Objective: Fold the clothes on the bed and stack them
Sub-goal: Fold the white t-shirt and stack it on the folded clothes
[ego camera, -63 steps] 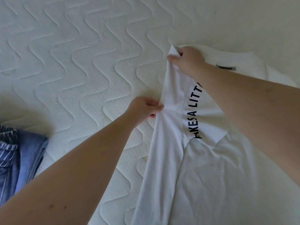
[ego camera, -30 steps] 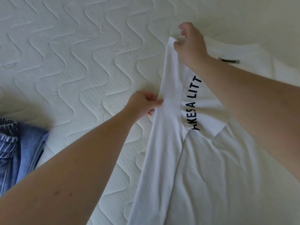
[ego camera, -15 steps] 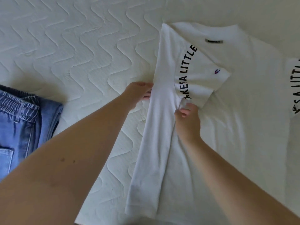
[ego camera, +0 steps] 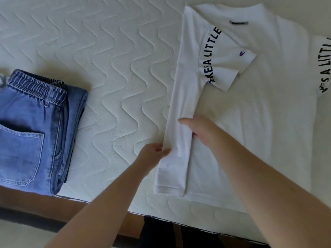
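White T-shirt [ego camera: 250, 108] spread back-up on the bed [ego camera: 116, 59], left side panel and sleeve already folded inward. Right hand [ego camera: 200, 127] lying on that folded strip, thumb stretched toward the outer crease, fingers curled at the strip's inner edge; whether gripping or just pressing, cannot tell. Left hand [ego camera: 154, 154] pinching the outer crease lower down, near the hem. Likely trouble: tugging unevenly and skewing the crease, or lifting the right hand and letting the thin knit spring open. Hem close to the mattress's near edge, so a pull toward the body could drag it off. Broad bare quilting between shirt and folded jeans [ego camera: 35, 131] at far left; right sleeve near the frame edge.
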The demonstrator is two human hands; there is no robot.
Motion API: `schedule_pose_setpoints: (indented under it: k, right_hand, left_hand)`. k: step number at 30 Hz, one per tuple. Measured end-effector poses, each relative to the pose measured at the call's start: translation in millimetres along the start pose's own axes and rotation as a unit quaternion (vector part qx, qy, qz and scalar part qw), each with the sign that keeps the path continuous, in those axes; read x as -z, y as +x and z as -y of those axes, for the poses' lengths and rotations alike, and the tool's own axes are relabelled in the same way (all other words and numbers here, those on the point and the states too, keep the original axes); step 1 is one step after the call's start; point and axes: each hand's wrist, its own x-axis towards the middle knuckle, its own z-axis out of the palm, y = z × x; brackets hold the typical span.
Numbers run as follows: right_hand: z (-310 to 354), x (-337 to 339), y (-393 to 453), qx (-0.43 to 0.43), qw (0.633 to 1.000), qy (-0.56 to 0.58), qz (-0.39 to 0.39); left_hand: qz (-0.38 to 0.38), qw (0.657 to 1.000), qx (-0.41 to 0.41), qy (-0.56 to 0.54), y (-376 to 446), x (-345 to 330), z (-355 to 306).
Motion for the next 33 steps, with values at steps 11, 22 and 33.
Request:
schedule_pose_setpoints:
  k: [11, 22, 33]
  right_hand:
    - [-136, -29, -77, -0.133, 0.984, -0.07, 0.094]
    - [-173, -24, -97, -0.018, 0.967, -0.254, -0.029]
    - [-171, -22, -109, -0.049, 0.923, -0.379, -0.045]
  left_hand:
    - [0.028, 0.998, 0.031, -0.035, -61, -20, 68]
    - [0.004, 0.999, -0.017, 0.041, -74, -27, 91]
    - [-0.009, 0.96, -0.009, 0.281, -73, -24, 92]
